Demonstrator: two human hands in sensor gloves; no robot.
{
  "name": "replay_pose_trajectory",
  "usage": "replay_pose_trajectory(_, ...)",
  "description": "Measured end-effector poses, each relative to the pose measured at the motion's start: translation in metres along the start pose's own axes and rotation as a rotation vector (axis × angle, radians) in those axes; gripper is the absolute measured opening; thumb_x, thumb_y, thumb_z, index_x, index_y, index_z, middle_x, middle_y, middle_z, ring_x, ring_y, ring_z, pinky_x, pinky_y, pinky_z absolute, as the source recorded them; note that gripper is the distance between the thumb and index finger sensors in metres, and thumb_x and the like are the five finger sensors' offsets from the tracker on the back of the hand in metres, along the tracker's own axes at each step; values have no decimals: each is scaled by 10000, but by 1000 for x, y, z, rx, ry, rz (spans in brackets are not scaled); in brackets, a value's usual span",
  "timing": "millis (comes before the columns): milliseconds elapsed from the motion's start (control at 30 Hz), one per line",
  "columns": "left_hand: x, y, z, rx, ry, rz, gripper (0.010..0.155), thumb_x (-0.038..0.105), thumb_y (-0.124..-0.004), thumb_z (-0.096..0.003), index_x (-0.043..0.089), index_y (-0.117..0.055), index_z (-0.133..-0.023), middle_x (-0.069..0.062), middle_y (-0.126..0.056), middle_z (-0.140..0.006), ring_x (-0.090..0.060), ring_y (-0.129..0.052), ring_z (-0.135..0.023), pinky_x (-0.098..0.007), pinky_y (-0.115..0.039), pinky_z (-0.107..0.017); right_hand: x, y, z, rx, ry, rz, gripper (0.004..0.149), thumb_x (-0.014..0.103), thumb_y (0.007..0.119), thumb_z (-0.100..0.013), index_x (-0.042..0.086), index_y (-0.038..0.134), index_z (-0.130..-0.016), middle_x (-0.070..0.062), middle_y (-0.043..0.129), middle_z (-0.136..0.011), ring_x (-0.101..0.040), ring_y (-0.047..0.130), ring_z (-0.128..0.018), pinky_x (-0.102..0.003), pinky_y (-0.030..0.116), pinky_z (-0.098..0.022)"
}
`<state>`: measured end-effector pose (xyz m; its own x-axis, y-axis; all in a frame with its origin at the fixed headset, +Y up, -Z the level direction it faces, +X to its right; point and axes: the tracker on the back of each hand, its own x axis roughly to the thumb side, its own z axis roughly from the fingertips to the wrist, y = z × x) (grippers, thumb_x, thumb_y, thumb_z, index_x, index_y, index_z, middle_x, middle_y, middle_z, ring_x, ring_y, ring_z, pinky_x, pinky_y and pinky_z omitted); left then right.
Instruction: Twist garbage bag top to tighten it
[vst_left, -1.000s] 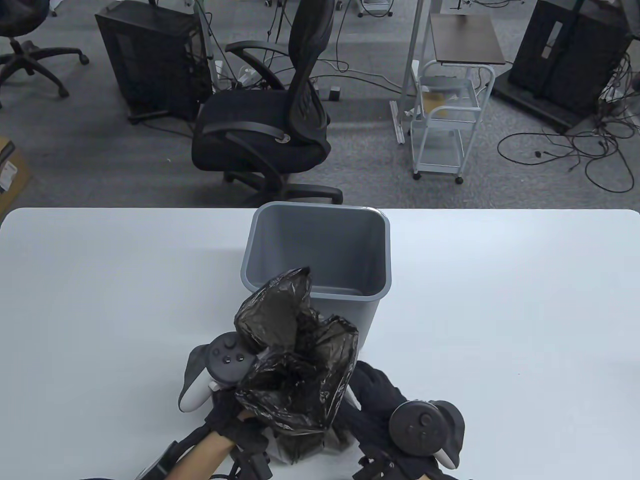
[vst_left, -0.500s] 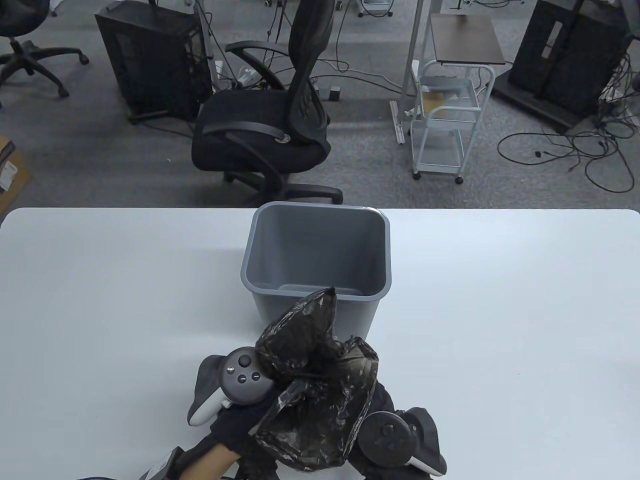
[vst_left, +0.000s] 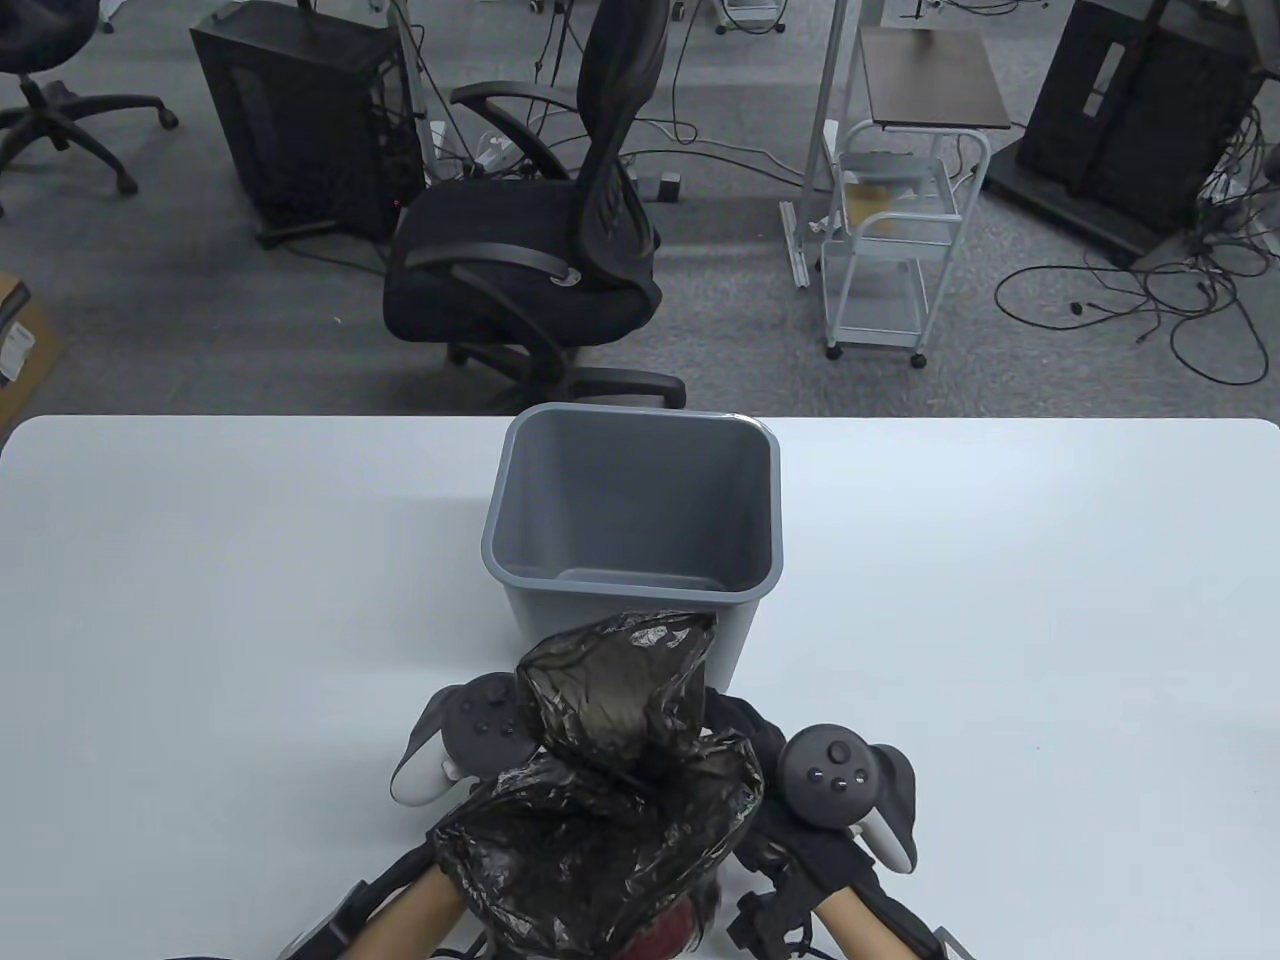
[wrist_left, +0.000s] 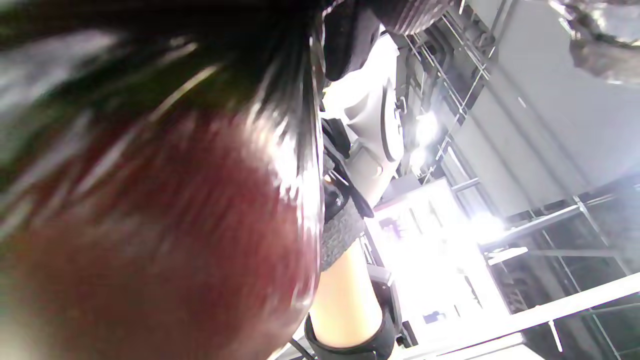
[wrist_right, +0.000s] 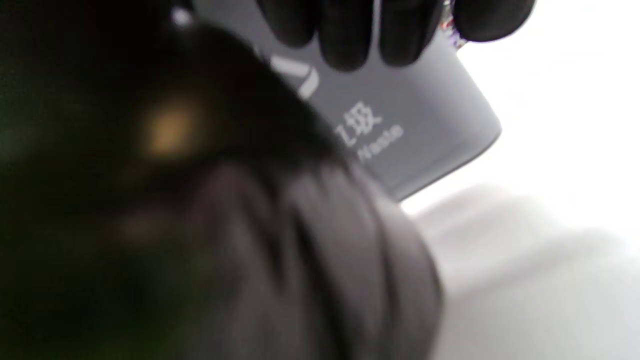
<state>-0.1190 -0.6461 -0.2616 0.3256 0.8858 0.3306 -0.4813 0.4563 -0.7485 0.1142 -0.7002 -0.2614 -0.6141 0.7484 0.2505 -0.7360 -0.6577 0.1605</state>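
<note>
The black garbage bag (vst_left: 600, 840) stands at the table's front edge, just in front of the grey bin (vst_left: 630, 500). Its gathered top (vst_left: 620, 680) flares upward above a narrowed neck. My left hand (vst_left: 490, 740) is against the neck's left side and grips it; its fingers are hidden under the plastic. My right hand (vst_left: 750, 745) is against the neck's right side. In the right wrist view its fingers (wrist_right: 350, 35) hang free in front of the bin (wrist_right: 400, 110), with the bag (wrist_right: 200, 225) filling the left. The left wrist view shows the bag (wrist_left: 150, 200) blurred, with something reddish inside.
The white table (vst_left: 1000, 600) stretches to both sides of the bin. Beyond its far edge are a black office chair (vst_left: 540, 250) and a white trolley (vst_left: 890, 250) on the carpet.
The bag's top has turned and sunk lower towards the front edge. My right hand has come up from the bottom right to the neck's right side. My left hand has shifted slightly.
</note>
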Motion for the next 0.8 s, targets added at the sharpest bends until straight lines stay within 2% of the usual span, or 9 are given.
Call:
replay_pose_trajectory(167,-8,7,6,181,156,-79,488,478,-526,-647,296,-676,-1074,-24,-689,-1196,-331,-497,-1174,-656,-570,-707,19,-22,21,-222,-77,-26,541,407,658,-598,56,754,-998,-210,813,-945,-477,790,-835,-649,664,-588)
replay_pose_trajectory(267,-7,8,10,292,260,-163,496,483,-503,-653,300,-633,-1095,-34,-626,-1227,-352,-483,-1170,-655,-613,-682,45,-9,32,-116,-189,14,639,525,629,-598,35,803,-970,-230,848,-912,-490,815,-803,-655,678,-565)
replay_pose_trajectory(333,-3,6,12,340,288,-215,498,487,-494,-655,309,-613,-1105,-40,-570,-1252,-367,-450,-1174,-661,-617,-676,60,17,36,94,-150,80,861,616,617,-581,-59,606,-1117,-324,653,-1066,-579,626,-936,-712,594,-605)
replay_pose_trajectory(367,-2,5,12,342,283,-224,500,489,-491,-656,312,-603,-1110,-49,-541,-1262,-385,-440,-1172,-657,-621,-677,63,25,36,138,-150,119,969,647,619,-568,-94,453,-1171,-366,503,-1135,-615,498,-989,-753,528,-622)
replay_pose_trajectory(467,0,0,10,330,285,-234,501,495,-484,-657,323,-589,-1116,-119,-470,-1276,-411,-397,-1172,-652,-624,-677,66,42,39,104,-140,343,1080,644,667,-548,-135,270,-1182,-418,302,-1168,-679,321,-1005,-801,452,-623)
replay_pose_trajectory(567,-2,-3,9,289,274,-209,501,498,-485,-654,323,-610,-1108,-132,-385,-1292,-419,-275,-1177,-678,-517,-701,62,36,40,74,-132,391,1017,538,738,-551,-126,286,-1174,-415,305,-1163,-683,328,-996,-804,451,-621)
replay_pose_trajectory(633,1,-4,9,287,257,-250,500,488,-496,-652,297,-672,-1081,-65,-213,-1313,-420,-18,-1137,-733,-268,-690,54,25,39,68,-103,388,978,467,768,-551,-106,282,-1176,-408,289,-1165,-684,311,-996,-804,442,-625)
replay_pose_trajectory(700,5,-5,8,291,263,-347,500,485,-516,-636,295,-731,-1046,-48,-206,-1308,-392,24,-1118,-702,-122,-644,48,17,36,53,-69,374,934,410,779,-552,-85,297,-1180,-395,302,-1169,-678,322,-1000,-801,445,-628)
replay_pose_trajectory(800,6,-8,5,242,230,-332,498,476,-539,-627,287,-748,-1038,-22,-220,-1308,-322,45,-1124,-658,-52,-641,40,7,32,22,-41,344,879,375,779,-555,-56,340,-1183,-374,336,-1173,-667,342,-1004,-795,450,-629)
